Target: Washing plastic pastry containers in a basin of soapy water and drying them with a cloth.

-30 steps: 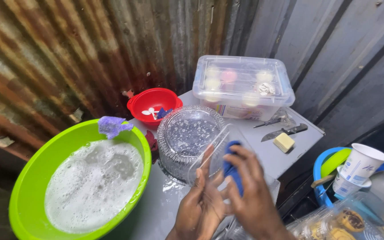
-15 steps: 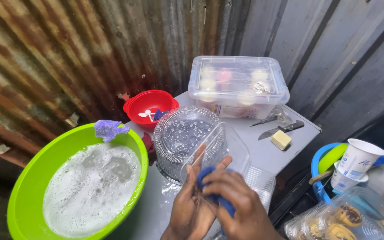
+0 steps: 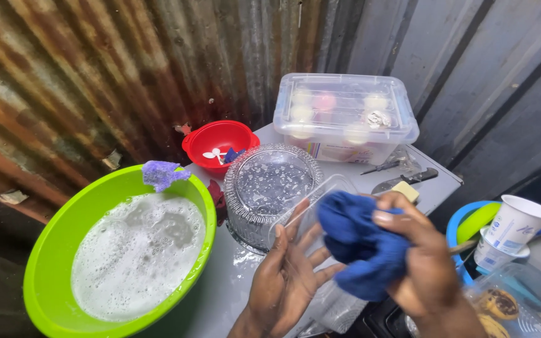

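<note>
My left hand [image 3: 286, 278] holds a clear plastic container [image 3: 311, 209] from below, tilted toward me. My right hand [image 3: 424, 263] grips a blue cloth [image 3: 361, 241] and presses it against the container's inside. Both hands are low in the middle of the view, just in front of an upturned clear glass bowl [image 3: 269, 188] on the grey table [image 3: 220, 294]. A green basin [image 3: 54, 263] of soapy water sits to the left of my hands, with a purple sponge [image 3: 161, 173] on its rim.
A red bowl [image 3: 217, 141] with small items stands behind the glass bowl. A lidded clear storage box [image 3: 344, 116] is at the back. A knife [image 3: 405, 181] and a soap bar [image 3: 405, 189] lie at right. White cups [image 3: 511, 225] stand by a blue-green tub. Corrugated metal walls close in behind.
My hands have kept wiping the container with the blue cloth. The cloth has shifted to the right and now bunches up more in my right hand.
</note>
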